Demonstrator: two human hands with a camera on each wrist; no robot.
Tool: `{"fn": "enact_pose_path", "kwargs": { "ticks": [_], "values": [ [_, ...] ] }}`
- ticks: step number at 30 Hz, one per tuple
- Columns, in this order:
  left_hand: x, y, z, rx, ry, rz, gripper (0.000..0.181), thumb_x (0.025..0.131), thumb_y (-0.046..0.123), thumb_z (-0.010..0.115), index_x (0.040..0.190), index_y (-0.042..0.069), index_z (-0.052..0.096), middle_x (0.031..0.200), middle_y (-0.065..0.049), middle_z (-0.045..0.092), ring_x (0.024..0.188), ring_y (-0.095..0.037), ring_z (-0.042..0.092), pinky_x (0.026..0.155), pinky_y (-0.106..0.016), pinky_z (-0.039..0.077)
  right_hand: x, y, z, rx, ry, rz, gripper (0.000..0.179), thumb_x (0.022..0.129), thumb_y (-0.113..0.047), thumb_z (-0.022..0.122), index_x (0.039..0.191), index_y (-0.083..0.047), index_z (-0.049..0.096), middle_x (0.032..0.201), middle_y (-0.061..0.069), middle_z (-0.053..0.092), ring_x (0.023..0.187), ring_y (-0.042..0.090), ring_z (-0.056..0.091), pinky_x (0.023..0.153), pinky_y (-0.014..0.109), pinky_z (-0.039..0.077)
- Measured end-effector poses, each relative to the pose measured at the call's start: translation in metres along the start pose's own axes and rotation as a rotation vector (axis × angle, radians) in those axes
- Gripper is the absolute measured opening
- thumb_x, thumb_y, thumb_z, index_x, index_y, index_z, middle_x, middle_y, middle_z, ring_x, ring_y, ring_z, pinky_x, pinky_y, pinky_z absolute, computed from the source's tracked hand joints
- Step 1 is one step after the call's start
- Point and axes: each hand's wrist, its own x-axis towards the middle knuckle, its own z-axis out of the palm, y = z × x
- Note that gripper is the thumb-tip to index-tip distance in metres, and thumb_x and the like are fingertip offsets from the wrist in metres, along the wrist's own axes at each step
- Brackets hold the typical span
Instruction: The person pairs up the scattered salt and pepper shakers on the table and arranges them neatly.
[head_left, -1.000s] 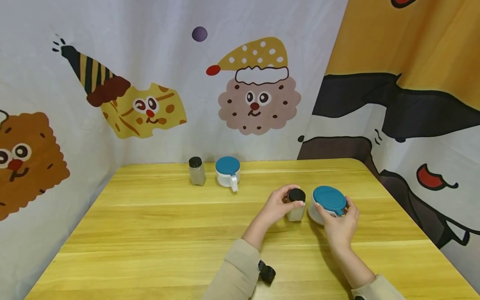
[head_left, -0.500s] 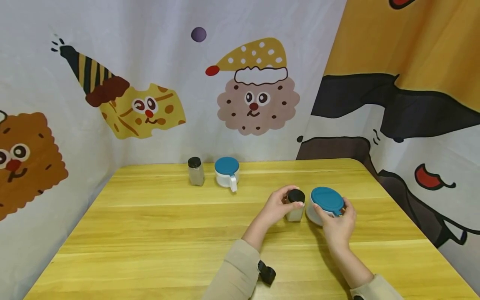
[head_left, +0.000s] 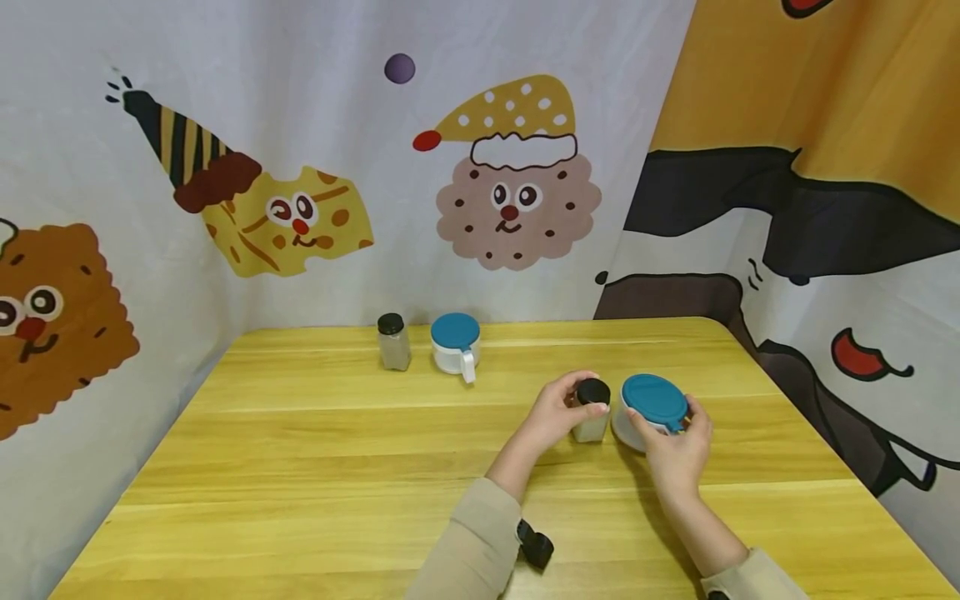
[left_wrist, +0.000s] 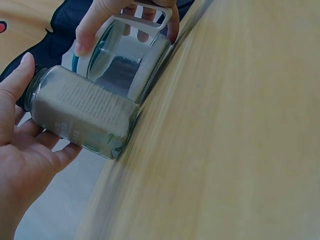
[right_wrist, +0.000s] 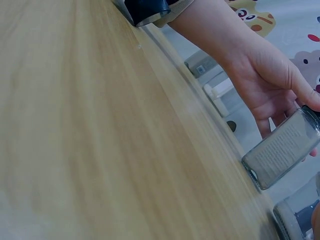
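Observation:
My left hand grips a glass spice jar near its black lid, thumb on the near side. In the left wrist view the jar shows printed text, a pale filling and its base down at the tabletop. To its right, my right hand holds a clear-and-white seasoning pot with a blue lid, thumb on the near side and fingers at its handle. The pot stands close behind the jar in the left wrist view. The right wrist view catches only part of the pot.
Toward the back of the wooden table stand a second black-lidded jar and a second blue-lidded pot, its handle facing forward. A black strap piece shows beside the left sleeve. Printed curtains enclose the table.
The right hand and its pot have shifted slightly left, closer to the jar, since one second ago. The left hand and its jar stay about where they were.

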Motion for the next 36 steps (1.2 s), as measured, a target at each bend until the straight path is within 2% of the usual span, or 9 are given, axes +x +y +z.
{"fn": "enact_pose_path", "kwargs": {
  "ticks": [9, 17, 31, 36],
  "values": [
    [-0.0005, 0.0001, -0.0003, -0.002, -0.004, -0.014, 0.043, 0.086, 0.019, 0.074, 0.127, 0.017, 0.061, 0.114, 0.005, 0.063, 0.092, -0.008, 0.058, 0.078, -0.025, 0.048, -0.0006, 0.0009, -0.0004, 0.001, -0.008, -0.003, 0.090, 0.077, -0.025, 0.082, 0.144, 0.004, 0.029, 0.136, 0.025, 0.034, 0.119, 0.037, 0.036, 0.090, 0.047, 0.036],
    [-0.0017, 0.0029, 0.0014, 0.045, -0.019, -0.029, 0.044, 0.088, 0.023, 0.072, 0.130, 0.018, 0.059, 0.110, 0.006, 0.062, 0.085, -0.007, 0.055, 0.072, -0.023, 0.047, -0.0018, 0.0021, -0.0003, 0.021, -0.005, -0.018, 0.087, 0.076, -0.019, 0.083, 0.141, 0.007, 0.030, 0.135, 0.026, 0.033, 0.119, 0.038, 0.036, 0.093, 0.050, 0.034],
    [-0.0028, 0.0079, 0.0039, 0.048, 0.003, -0.026, 0.045, 0.086, 0.021, 0.074, 0.128, 0.013, 0.059, 0.105, 0.008, 0.061, 0.082, -0.007, 0.052, 0.071, -0.023, 0.045, -0.0017, 0.0011, 0.0000, 0.030, -0.016, -0.025, 0.088, 0.076, -0.018, 0.083, 0.140, 0.008, 0.029, 0.133, 0.027, 0.032, 0.119, 0.039, 0.034, 0.095, 0.052, 0.032],
    [-0.0031, 0.0073, 0.0042, 0.056, 0.006, -0.027, 0.044, 0.086, 0.022, 0.074, 0.128, 0.017, 0.059, 0.104, 0.008, 0.061, 0.081, -0.008, 0.051, 0.070, -0.023, 0.045, -0.0016, 0.0007, 0.0003, 0.034, -0.025, -0.027, 0.088, 0.076, -0.018, 0.083, 0.140, 0.008, 0.028, 0.133, 0.027, 0.031, 0.119, 0.039, 0.034, 0.096, 0.052, 0.032]
  ]
}}
